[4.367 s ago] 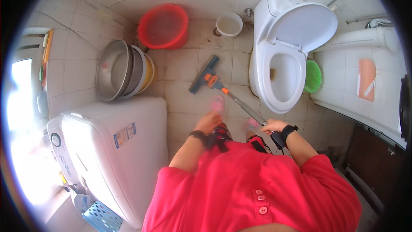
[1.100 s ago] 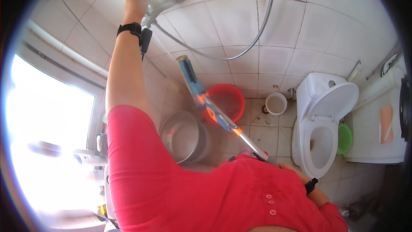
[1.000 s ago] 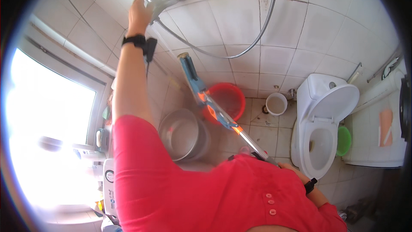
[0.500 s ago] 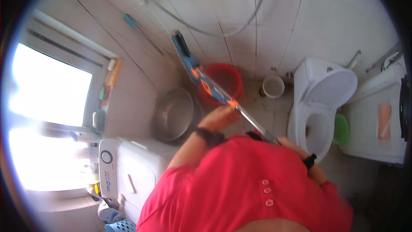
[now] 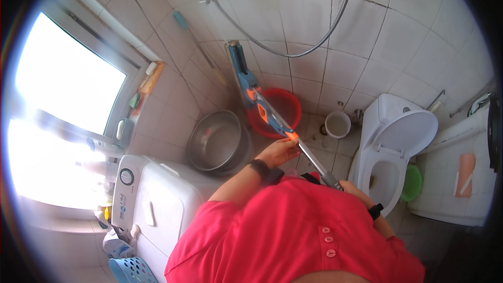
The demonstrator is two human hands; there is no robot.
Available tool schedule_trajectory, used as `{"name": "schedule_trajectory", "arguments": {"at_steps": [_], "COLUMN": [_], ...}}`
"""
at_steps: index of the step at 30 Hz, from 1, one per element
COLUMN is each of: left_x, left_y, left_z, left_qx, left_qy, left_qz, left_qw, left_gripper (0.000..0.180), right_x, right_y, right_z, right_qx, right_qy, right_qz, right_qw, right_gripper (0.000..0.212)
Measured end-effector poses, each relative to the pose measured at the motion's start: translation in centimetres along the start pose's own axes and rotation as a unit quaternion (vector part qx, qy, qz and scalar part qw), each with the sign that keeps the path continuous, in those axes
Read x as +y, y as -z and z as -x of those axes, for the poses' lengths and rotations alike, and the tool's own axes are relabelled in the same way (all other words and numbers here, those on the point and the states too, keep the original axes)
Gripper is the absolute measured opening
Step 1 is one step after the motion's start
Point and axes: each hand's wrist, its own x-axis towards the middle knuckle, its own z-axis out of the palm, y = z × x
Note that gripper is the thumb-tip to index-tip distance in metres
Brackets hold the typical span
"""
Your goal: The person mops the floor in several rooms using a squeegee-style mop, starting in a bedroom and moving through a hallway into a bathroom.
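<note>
— Where's the mop (image 5: pixel 264 107)?
— Raised, head tilted up against the tiled wall, over the red basin (image 5: pixel 277 111). Left hand (image 5: pixel 282 151) wraps the shaft; right hand (image 5: pixel 352 188) grips lower down.
— Room to swing?
— Little. Washing machine (image 5: pixel 157 204) left, toilet (image 5: pixel 390 149) right, steel bowl (image 5: pixel 216 140) beside the basin.

basin (image 5: pixel 216 141) left of bucket (image 5: pixel 276 111), toilet (image 5: pixel 394 147) right

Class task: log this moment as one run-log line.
left hand: grips mop handle | right hand: holds handle's lower end | mop head: raised against tiled wall
</note>
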Motion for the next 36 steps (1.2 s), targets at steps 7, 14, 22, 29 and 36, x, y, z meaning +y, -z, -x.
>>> {"name": "schedule_trajectory", "arguments": {"at_steps": [7, 14, 22, 29, 36], "left_x": [0.6, 1.3, 1.2, 1.1, 0.9], "left_y": [-1.4, -1.9, -3.5, -3.8, -3.0], "left_z": [0.6, 0.7, 2.1, 2.6, 2.5], "left_qx": [0.037, 0.030, 0.048, 0.048, 0.016], "left_qy": [-0.054, -0.048, -0.079, -0.085, -0.142], "left_qz": [-0.045, -0.082, -0.139, -0.142, -0.216], "left_qw": [0.997, 0.995, 0.986, 0.985, 0.966], "left_gripper": [0.018, 0.018, 0.027, 0.027, 0.023], "right_x": [-5.0, -3.6, -5.9, -6.9, -8.1], "right_y": [1.2, 0.9, 1.2, 1.4, 1.6], "right_z": [1.8, 1.6, 3.0, 3.5, 3.7], "right_qx": [-0.007, 0.000, 0.011, 0.018, 0.019], "right_qy": [-0.011, -0.001, -0.011, -0.012, -0.007], "right_qz": [-0.084, -0.113, -0.083, -0.051, -0.061], "right_qw": [0.996, 0.994, 0.996, 0.998, 0.998], "right_gripper": [0.033, 0.030, 0.031, 0.031, 0.030]}}
